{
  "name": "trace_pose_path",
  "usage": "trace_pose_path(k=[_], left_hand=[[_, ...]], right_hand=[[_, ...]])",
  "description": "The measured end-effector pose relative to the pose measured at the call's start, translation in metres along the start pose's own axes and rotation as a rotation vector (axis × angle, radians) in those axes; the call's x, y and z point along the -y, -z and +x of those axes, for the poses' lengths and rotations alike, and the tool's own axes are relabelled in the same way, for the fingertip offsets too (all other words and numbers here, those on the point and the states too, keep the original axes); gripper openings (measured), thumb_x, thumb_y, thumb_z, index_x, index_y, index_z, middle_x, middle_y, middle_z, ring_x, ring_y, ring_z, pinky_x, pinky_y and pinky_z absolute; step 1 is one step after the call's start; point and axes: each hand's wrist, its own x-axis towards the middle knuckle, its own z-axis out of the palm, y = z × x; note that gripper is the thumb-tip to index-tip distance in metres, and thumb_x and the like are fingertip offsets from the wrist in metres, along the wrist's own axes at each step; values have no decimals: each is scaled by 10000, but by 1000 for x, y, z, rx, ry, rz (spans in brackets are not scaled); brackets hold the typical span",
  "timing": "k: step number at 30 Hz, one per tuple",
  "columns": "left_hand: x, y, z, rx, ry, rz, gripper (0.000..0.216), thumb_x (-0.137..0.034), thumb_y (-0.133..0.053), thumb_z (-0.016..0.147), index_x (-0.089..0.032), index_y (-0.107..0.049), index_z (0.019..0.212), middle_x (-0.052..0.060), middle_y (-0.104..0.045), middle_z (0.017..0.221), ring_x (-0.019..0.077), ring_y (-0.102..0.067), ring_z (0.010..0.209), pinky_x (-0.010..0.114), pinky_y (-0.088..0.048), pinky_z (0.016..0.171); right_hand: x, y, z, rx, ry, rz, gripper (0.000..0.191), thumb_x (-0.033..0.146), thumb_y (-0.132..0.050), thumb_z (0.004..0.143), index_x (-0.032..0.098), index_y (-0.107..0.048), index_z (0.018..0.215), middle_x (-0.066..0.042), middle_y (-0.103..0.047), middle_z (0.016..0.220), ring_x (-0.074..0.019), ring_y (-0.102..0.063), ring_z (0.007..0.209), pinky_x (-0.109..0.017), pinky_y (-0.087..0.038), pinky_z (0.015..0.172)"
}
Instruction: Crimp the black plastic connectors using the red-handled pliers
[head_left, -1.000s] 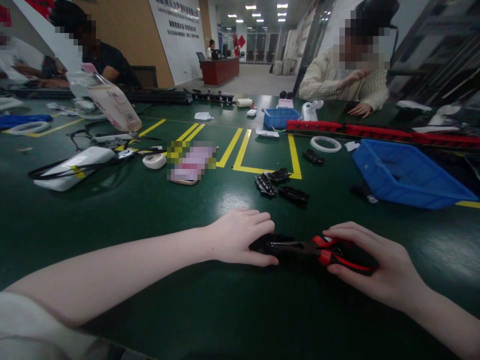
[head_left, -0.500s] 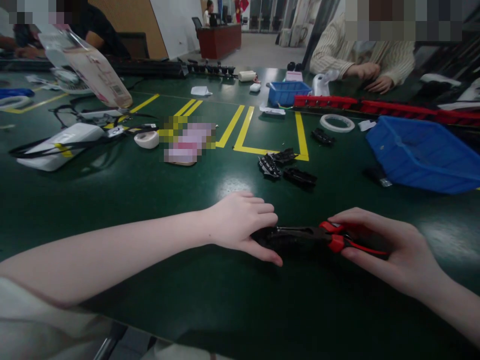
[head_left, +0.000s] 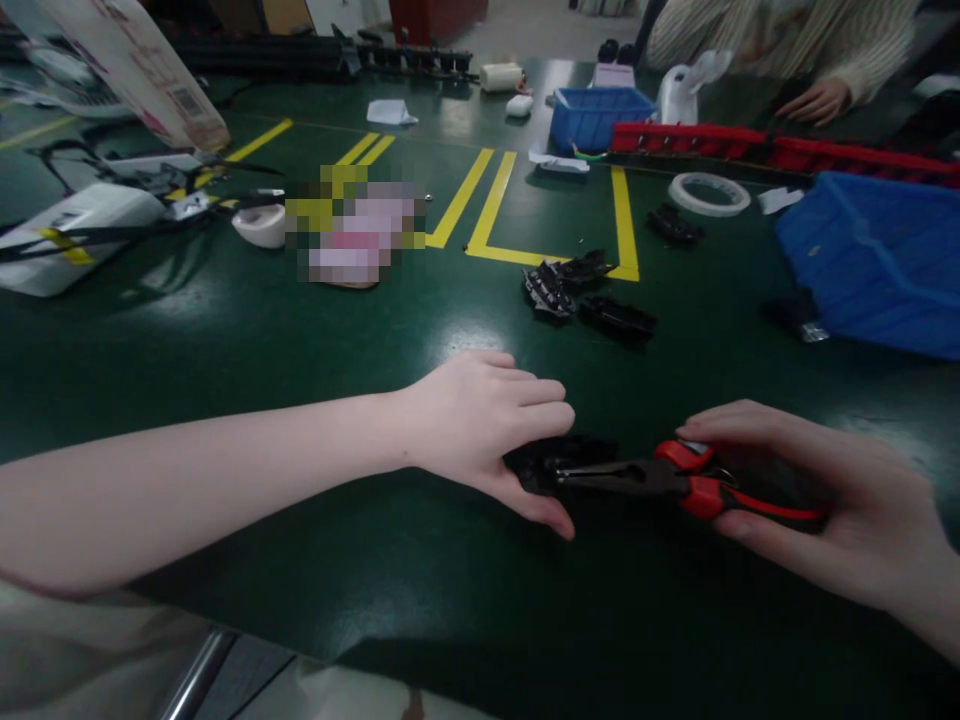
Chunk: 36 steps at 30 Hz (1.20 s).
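My left hand (head_left: 495,430) is closed around a dark black part (head_left: 536,460), low over the green table; the fingers cover much of it. In my right hand (head_left: 810,490) are long-nose pliers (head_left: 637,477) with red and black handles. Their narrow jaws point left and reach the black part beside my left thumb. Whether the tips grip it, I cannot tell. Beyond my hands lie several similar black pieces, among them one with a grey ribbed face (head_left: 549,292) and a longer one (head_left: 619,317).
A large blue bin (head_left: 877,265) stands at the right, near a white tape roll (head_left: 709,194). A pixelated pinkish object (head_left: 364,235) lies left of centre. Farther back are a small blue basket (head_left: 600,118) and a red strip (head_left: 690,140). Another person's hand (head_left: 817,102) rests across the table.
The view has tilted downward. My right hand and the pliers have shifted slightly right, and the jaw tips now show more plainly against the black part. My left hand keeps its hold.
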Motion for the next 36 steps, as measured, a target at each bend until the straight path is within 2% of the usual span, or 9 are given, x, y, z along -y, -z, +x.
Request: trace_pose_path(k=[6,10,17,24,31,36], left_hand=[[1,-2,-2,-27,-9,-63,553,-723,-381,854,-193,-454,712,-38,-517,565,113,-472,510,292,-263,541],[2,-3,-3,-49,-28,-62,542,-715,-405,853,-192,-458,722,-41,-539,567,112,-476,497,288,-273,539],[0,-2,-2,-10,9,-58,541,-721,-402,848,-194,-457,739,-40,-576,585,111,-510,504,281,-282,534],[0,-4,-3,-49,-1,17,501,-684,-524,811,-187,-481,771,-43,-588,602,115,-539,526,268,-297,534],[2,-5,-3,-57,4,-4,488,-666,-544,812,-182,-496,778,-43,-607,624,117,-550,537,264,-316,544],[2,-4,-2,-60,-16,-26,492,-670,-555,803,-182,-492,790,-43,-615,641,115,-543,531,264,-313,536]], right_hand=[[3,0,0,-39,1,-9,334,521,-597,820,258,-605,1026,-52,-669,966,-195,-652,797,-295,-513,675],[3,0,0,-41,4,-17,329,507,-597,827,253,-601,1036,-56,-667,975,-193,-649,799,-297,-516,698],[-2,2,0,-43,49,-11,311,469,-612,828,265,-588,1062,-39,-657,987,-174,-642,825,-275,-509,720],[-8,6,-2,-24,138,-142,331,411,-617,831,247,-560,1113,-70,-646,1014,-198,-649,822,-309,-535,752],[-15,8,1,2,205,-135,386,437,-636,788,273,-551,1127,-67,-668,991,-245,-676,780,-352,-566,622],[-9,2,-1,-60,90,-61,366,493,-619,796,315,-569,1112,-44,-674,1006,-253,-668,775,-384,-555,628]])
